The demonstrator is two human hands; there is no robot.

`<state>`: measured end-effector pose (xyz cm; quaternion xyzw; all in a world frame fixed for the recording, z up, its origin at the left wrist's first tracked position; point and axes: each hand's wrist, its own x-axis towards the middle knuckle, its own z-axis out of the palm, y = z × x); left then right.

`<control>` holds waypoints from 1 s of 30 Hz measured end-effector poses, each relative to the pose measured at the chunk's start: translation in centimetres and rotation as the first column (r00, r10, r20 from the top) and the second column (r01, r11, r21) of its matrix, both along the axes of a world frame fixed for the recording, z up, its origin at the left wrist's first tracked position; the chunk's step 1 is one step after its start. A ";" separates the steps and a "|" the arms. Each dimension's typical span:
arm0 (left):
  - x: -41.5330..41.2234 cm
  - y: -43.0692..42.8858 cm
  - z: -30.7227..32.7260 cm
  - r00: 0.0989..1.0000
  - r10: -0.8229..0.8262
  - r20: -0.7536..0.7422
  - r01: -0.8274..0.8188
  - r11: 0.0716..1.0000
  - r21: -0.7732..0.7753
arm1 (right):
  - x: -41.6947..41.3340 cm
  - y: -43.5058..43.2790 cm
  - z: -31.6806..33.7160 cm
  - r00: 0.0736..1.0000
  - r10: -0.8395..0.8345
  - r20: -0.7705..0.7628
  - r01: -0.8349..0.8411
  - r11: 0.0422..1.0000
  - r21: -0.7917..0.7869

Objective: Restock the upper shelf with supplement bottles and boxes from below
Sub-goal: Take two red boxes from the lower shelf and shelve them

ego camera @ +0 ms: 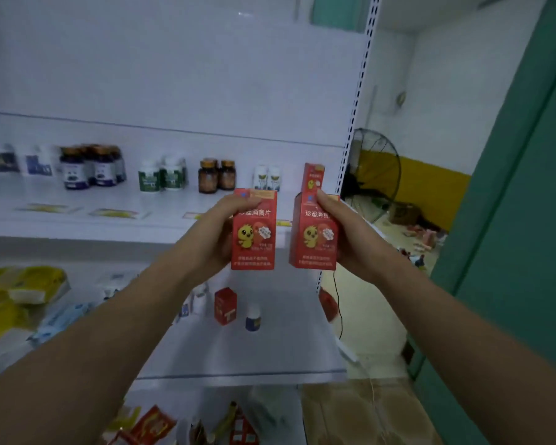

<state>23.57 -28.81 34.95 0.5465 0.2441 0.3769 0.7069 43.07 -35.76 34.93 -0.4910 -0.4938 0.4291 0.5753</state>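
White shop shelving fills most of what we see, with a green door [511, 220] off to the right and a fan [376, 175] on the floor behind. Our left hand [211, 234] is wrapped around one red box [254, 242] with a yellow chick on it, and our right hand [350, 239] is clamped on a second red box [313, 239], both held upright just in front of the upper shelf [109, 224]. Bottles [90, 167] already sit in rows up there, and a third red box [313, 176] stands at its right end.
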 end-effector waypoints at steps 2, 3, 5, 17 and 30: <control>0.4 -0.2 1.4 0.999 -0.026 0.019 0.025 0.999 0.035 | -0.1 -0.7 1.4 1.000 0.011 0.011 -0.012 1.000 0.025; 0.6 -0.3 1.9 0.999 -0.037 0.028 0.035 0.998 0.051 | 0.0 -0.9 1.8 1.000 0.012 0.028 -0.013 0.999 0.032; 1.1 -0.1 2.3 0.998 -0.051 0.046 0.048 0.997 0.067 | 0.4 -1.1 2.3 0.998 -0.004 0.056 0.003 0.999 0.034; 6.8 4.8 2.8 0.996 -0.056 -0.072 0.069 0.977 0.201 | 5.0 1.7 3.3 0.969 -0.176 0.173 0.167 0.984 0.067; 21.5 17.2 2.3 0.991 0.078 -0.106 -0.054 0.977 0.208 | 19.7 13.5 3.0 0.934 -0.263 0.242 0.263 0.964 0.030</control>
